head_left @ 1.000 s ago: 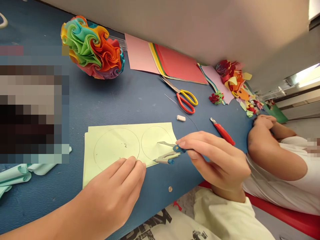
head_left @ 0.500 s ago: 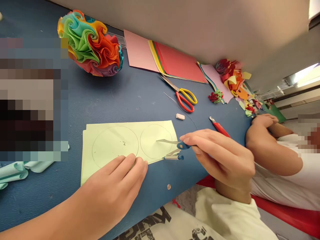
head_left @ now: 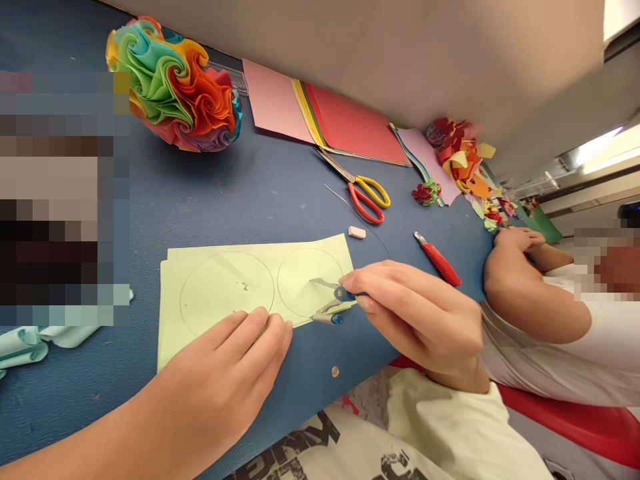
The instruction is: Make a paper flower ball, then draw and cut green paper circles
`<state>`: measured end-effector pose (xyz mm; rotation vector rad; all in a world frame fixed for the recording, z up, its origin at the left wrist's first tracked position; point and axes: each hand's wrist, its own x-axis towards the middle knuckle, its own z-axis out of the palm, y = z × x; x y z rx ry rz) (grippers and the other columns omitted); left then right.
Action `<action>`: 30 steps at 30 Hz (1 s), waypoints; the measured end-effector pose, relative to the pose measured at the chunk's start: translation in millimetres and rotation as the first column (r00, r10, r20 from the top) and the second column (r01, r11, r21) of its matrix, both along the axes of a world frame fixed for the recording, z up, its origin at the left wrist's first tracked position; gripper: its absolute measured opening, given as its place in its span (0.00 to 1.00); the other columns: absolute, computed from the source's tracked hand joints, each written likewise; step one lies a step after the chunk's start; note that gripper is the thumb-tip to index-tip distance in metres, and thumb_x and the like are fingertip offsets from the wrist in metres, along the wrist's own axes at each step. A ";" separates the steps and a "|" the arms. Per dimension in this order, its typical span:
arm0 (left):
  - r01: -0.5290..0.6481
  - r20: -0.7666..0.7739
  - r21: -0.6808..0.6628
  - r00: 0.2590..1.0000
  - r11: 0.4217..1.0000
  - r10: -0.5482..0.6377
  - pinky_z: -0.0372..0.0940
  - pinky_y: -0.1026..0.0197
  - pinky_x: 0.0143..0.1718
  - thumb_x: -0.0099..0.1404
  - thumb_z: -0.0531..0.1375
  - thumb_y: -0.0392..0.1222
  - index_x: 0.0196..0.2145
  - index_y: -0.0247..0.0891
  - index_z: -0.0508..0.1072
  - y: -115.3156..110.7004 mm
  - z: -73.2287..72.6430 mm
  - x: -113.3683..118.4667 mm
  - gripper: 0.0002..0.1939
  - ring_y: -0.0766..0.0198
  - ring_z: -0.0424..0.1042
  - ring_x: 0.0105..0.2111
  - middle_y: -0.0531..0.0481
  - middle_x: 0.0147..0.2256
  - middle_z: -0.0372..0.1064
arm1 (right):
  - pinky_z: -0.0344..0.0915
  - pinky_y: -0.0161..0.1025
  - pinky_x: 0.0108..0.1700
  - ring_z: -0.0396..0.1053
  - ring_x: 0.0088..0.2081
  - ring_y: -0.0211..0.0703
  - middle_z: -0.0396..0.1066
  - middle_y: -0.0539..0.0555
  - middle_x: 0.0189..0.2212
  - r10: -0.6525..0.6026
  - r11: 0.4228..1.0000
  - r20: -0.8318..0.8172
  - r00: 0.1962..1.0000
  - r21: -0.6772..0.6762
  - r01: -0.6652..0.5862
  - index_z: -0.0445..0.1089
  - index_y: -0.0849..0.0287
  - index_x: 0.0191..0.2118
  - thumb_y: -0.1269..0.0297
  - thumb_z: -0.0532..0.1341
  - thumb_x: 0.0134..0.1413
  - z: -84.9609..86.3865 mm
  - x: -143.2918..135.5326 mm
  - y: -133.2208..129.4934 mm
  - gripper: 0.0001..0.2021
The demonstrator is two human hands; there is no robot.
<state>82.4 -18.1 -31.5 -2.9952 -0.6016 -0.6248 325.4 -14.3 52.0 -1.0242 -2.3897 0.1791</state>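
Observation:
On the blue table lies a stack of pale yellow-green paper (head_left: pixel 171 307) with two pencilled circles, a bigger one on the left and a smaller one on the right. My right hand (head_left: pixel 420 313) is closed, pinching a drawing compass (head_left: pixel 343 293) by its blue head. One leg points to the middle of the smaller circle; the other, with a blue-ended pencil, reaches the paper's lower edge. My left hand (head_left: pixel 230 373) rests on the paper's near edge with fingers laid over it, below the bigger circle. Its thumb is hidden.
Beyond the paper are scissors (head_left: pixel 357 187), an eraser (head_left: pixel 357 232), a thin wire and a red utility knife (head_left: pixel 440 263). Colored sheets (head_left: pixel 360 123) and a folded-paper ball (head_left: pixel 180 87) stand at the back. A person's arm (head_left: pixel 535 293) rests at right.
My right hand and the compass have moved slightly left, its head now nearer the smaller circle. My left hand stays in place on the paper. The view has shifted a little.

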 end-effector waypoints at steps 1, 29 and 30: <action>-0.002 -0.001 0.000 1.000 1.000 0.002 0.59 0.47 0.48 0.67 0.50 0.30 0.50 0.25 0.69 -0.2 0.1 0.1 0.16 0.47 0.65 0.46 0.39 0.45 0.69 | 0.72 0.36 0.43 0.71 0.41 0.41 0.72 0.58 0.37 0.004 1.000 0.004 1.000 0.007 -0.004 0.68 0.68 0.46 0.81 0.59 0.54 0.3 0.5 0.2 0.13; 0.066 0.087 -0.270 0.995 0.961 -0.044 0.62 0.52 0.45 0.69 0.48 0.33 0.44 0.36 0.73 25.7 15.1 3.2 0.15 0.56 0.68 0.43 0.44 0.42 0.70 | 0.73 0.41 0.44 0.72 0.44 0.43 0.74 0.59 0.43 0.134 0.990 0.050 0.990 -0.048 -0.132 0.66 0.64 0.51 0.79 0.56 0.58 6.9 22.1 8.3 0.16; 0.030 0.069 -0.316 0.998 0.948 -0.009 0.61 0.51 0.47 0.69 0.48 0.35 0.46 0.38 0.72 26.4 15.0 3.9 0.15 0.55 0.67 0.47 0.43 0.47 0.69 | 0.73 0.41 0.44 0.72 0.44 0.43 0.74 0.59 0.43 0.135 0.990 0.054 0.989 -0.048 -0.133 0.66 0.64 0.51 0.79 0.55 0.58 10.8 22.0 5.7 0.15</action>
